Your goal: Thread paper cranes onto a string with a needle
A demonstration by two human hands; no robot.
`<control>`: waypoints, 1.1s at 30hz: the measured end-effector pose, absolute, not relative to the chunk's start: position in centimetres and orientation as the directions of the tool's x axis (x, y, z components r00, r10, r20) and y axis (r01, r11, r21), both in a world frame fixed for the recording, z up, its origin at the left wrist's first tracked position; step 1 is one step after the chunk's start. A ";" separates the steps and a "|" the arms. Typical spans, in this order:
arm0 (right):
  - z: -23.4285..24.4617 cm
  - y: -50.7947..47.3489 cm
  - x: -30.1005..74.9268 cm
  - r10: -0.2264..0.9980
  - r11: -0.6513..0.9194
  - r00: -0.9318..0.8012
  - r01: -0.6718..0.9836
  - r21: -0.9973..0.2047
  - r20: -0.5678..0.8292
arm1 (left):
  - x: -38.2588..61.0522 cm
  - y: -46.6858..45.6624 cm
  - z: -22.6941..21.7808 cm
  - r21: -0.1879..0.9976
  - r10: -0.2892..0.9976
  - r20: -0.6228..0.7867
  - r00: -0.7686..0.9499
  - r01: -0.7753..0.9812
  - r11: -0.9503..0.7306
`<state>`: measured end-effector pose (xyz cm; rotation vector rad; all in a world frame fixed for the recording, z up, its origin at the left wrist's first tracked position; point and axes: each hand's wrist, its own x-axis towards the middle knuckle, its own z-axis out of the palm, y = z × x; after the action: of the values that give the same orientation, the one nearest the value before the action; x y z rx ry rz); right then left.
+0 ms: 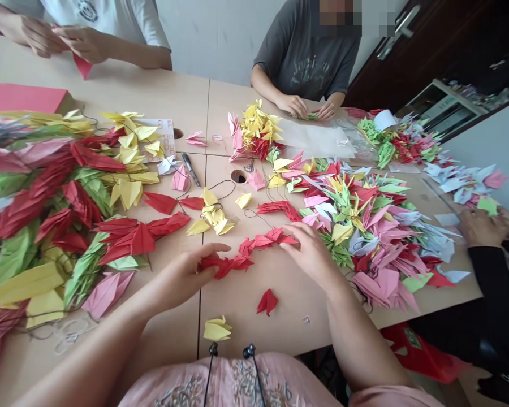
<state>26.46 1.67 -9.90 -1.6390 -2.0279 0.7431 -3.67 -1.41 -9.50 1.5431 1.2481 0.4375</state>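
Observation:
A short row of red folded paper cranes (244, 251) stretches between my two hands, just above or on the table. Its left end sits between the thumb and fingers of my left hand (195, 267). At the other end, my right hand (309, 249) has its fingertips closed on the last red cranes. A loose red crane (267, 302) lies below the row, and a yellow crane (218, 328) rests closer to me. Just beyond my hands are a small cluster of yellow cranes (212, 215) and more red ones (280, 208) with thin dark thread around them.
Big heaps of coloured cranes lie left (51, 186) and right (369, 220). A pen (190, 169) and a table hole (238, 176) are farther back. Two people (80, 42) (307, 62) work across the table; another person's hands (483, 227) are at the right. A red bag (428, 356) sits below the edge.

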 end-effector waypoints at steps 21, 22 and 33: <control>-9.1 0.3 27.8 0.908 0.074 -0.320 0.756 -0.650 -0.270 | -4.3 -1.2 -8.8 0.892 0.881 -0.291 0.373 0.438 0.109; -9.0 0.4 27.8 0.909 0.066 -0.318 0.748 -0.661 -0.269 | -4.2 -1.2 -8.9 0.915 0.886 -0.297 0.356 0.371 0.158; -3.9 1.7 24.7 0.799 0.091 -0.573 0.417 -0.904 -0.184 | -1.0 -0.4 -4.7 0.956 0.893 -0.236 0.383 -0.072 0.283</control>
<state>24.72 1.65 -3.85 -1.1990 -2.0200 1.4776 -1.00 -0.39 -4.69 1.0813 0.9583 0.7998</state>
